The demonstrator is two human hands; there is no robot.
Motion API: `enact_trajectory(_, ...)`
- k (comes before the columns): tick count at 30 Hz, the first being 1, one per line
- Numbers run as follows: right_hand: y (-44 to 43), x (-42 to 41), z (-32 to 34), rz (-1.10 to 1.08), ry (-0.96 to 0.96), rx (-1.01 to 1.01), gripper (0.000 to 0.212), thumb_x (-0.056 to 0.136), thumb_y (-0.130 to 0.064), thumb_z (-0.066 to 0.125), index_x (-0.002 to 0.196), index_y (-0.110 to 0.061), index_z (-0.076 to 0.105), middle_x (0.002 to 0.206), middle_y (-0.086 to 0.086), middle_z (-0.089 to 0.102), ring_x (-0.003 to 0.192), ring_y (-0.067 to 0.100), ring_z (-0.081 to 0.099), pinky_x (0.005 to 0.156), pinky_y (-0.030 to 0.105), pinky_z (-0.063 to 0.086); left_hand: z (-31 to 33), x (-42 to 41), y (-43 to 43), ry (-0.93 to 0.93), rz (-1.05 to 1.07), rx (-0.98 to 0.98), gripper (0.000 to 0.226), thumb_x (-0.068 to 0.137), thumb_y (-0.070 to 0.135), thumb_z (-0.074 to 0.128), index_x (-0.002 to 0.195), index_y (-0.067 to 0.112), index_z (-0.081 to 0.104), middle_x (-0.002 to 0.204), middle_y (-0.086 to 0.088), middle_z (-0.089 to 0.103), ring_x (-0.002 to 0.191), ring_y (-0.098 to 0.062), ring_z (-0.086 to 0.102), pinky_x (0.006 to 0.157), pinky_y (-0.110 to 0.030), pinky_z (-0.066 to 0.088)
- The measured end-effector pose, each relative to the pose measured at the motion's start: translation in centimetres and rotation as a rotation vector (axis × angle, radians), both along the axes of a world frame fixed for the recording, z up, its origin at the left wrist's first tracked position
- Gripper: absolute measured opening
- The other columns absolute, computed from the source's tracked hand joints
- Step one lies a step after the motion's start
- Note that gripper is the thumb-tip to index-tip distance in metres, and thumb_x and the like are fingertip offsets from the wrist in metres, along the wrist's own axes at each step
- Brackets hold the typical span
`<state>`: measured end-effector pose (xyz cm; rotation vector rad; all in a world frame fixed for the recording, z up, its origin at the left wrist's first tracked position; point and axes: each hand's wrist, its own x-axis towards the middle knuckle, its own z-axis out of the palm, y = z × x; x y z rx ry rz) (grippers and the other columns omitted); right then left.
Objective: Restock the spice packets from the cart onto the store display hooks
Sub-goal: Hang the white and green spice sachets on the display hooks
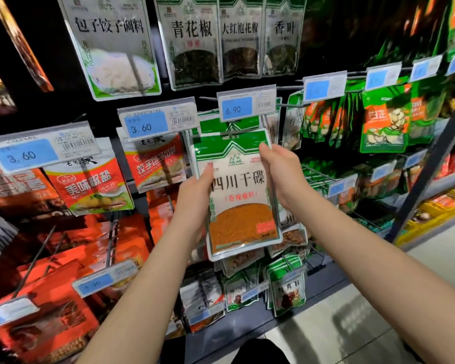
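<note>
I hold a green-and-white spice packet [241,195] with orange powder showing through its lower window, upright in front of the display. My left hand [196,195] grips its left edge, thumb on the front. My right hand [281,172] pinches its upper right edge. The packet's top sits just under the hook's price tag reading 6.90 [246,106], in front of matching green packets [229,124] hanging on that hook. Whether the packet's hole is on the hook cannot be told. The cart is out of view.
Red packets [90,190] hang to the left under 3.60 tags [146,124]. Larger clear packets [195,40] hang above. Green packets [384,119] fill hooks to the right, more packets [286,287] hang below. Bare hook rods [34,261] jut out at lower left. Grey floor [352,324] lies below.
</note>
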<state>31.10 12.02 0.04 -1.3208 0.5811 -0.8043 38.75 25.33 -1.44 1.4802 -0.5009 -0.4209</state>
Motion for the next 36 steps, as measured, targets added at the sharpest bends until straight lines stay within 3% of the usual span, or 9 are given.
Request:
enact_trajectory(2,-0.2,0.0,0.9,-0.031,-0.054,0.029,0.053,0.097,-0.025,0.055,0.140,0.001,0.038,0.135,0.022,0.053,0.119,0.032,0.056,0.102,0.057,0.043,-0.1,1.1,-1.1,-0.055,-0.003,0.035,0.087,0.068,0.075,0.055,0.126,0.010,0.059,0.124,-0.010,0.064,0.113,-0.030,0.060,0.101,-0.053,0.044)
enact_trajectory(4,-0.5,0.0,1.2,-0.058,-0.075,0.018,0.044,0.098,-0.023,0.053,0.128,0.008,0.042,0.120,0.027,0.059,0.109,0.036,0.060,0.100,0.055,0.045,-0.1,2.3,-1.9,-0.071,-0.027,0.063,0.104,0.059,0.086,0.052,0.130,0.010,0.056,0.129,-0.008,0.061,0.117,-0.029,0.058,0.102,-0.052,0.042)
enact_trajectory(8,-0.9,-0.1,1.4,-0.022,-0.087,-0.022,0.031,0.099,-0.023,0.050,0.099,0.008,0.054,0.087,0.017,0.057,0.081,0.027,0.055,0.076,0.043,0.049,1.3,1.5,-1.9,-0.140,-0.044,0.082,0.065,0.085,0.066,0.047,0.102,0.005,0.061,0.107,-0.004,0.067,0.099,-0.024,0.062,0.086,-0.038,0.047)
enact_trajectory(12,-0.6,-1.0,0.4,0.025,-0.127,-0.004,0.017,0.100,-0.020,0.048,0.092,-0.014,0.062,0.081,0.000,0.070,0.077,0.017,0.068,0.071,0.034,0.058,0.3,1.1,-1.2,-0.165,-0.058,0.051,0.068,0.073,0.071,0.049,0.096,0.009,0.064,0.103,-0.010,0.069,0.100,-0.035,0.064,0.096,-0.056,0.045)
enact_trajectory(18,-0.7,-0.3,1.6,-0.021,-0.105,-0.034,0.029,0.100,-0.022,0.050,0.102,0.006,0.056,0.088,0.020,0.063,0.081,0.029,0.063,0.078,0.042,0.053,1.0,1.9,-2.1,-0.137,-0.041,0.034,0.071,0.073,0.068,0.049,0.102,0.005,0.061,0.103,-0.010,0.065,0.099,-0.027,0.061,0.096,-0.045,0.044)
enact_trajectory(24,-1.1,1.0,2.9,-0.070,-0.128,-0.025,0.053,0.098,-0.020,0.053,0.127,0.020,0.033,0.124,0.041,0.047,0.115,0.052,0.048,0.098,0.059,0.042,0.7,3.9,-3.6,-0.070,-0.023,-0.012,0.104,0.055,0.079,0.053,0.134,0.009,0.051,0.131,-0.005,0.059,0.120,-0.024,0.055,0.107,-0.049,0.037)
enact_trajectory(29,-2.0,1.5,2.8,-0.084,-0.091,-0.027,0.017,0.096,-0.021,0.055,0.104,-0.007,0.062,0.120,0.025,0.062,0.108,0.033,0.061,0.097,0.056,0.047,0.9,4.1,-4.1,-0.039,-0.009,-0.016,0.095,0.059,0.074,0.058,0.128,0.010,0.055,0.122,-0.007,0.064,0.112,-0.029,0.061,0.102,-0.052,0.043)
enact_trajectory(32,-2.4,1.6,2.1,-0.096,-0.073,-0.014,0.044,0.096,-0.024,0.056,0.134,-0.004,0.049,0.130,0.014,0.059,0.118,0.029,0.057,0.102,0.049,0.045,0.8,3.4,-3.7,-0.092,-0.027,0.002,0.075,0.073,0.065,0.054,0.118,0.006,0.060,0.117,-0.004,0.064,0.107,-0.031,0.062,0.102,-0.049,0.042)
enact_trajectory(36,-2.9,2.2,0.5,-0.068,-0.057,-0.041,0.050,0.089,-0.034,0.059,0.128,-0.004,0.052,0.137,0.019,0.053,0.126,0.035,0.051,0.106,0.054,0.040,-0.3,3.4,-3.6,-0.176,-0.013,0.017,0.036,0.093,0.049,0.050,0.091,0.013,0.055,0.090,-0.005,0.052,0.081,-0.018,0.049,0.079,-0.035,0.037)
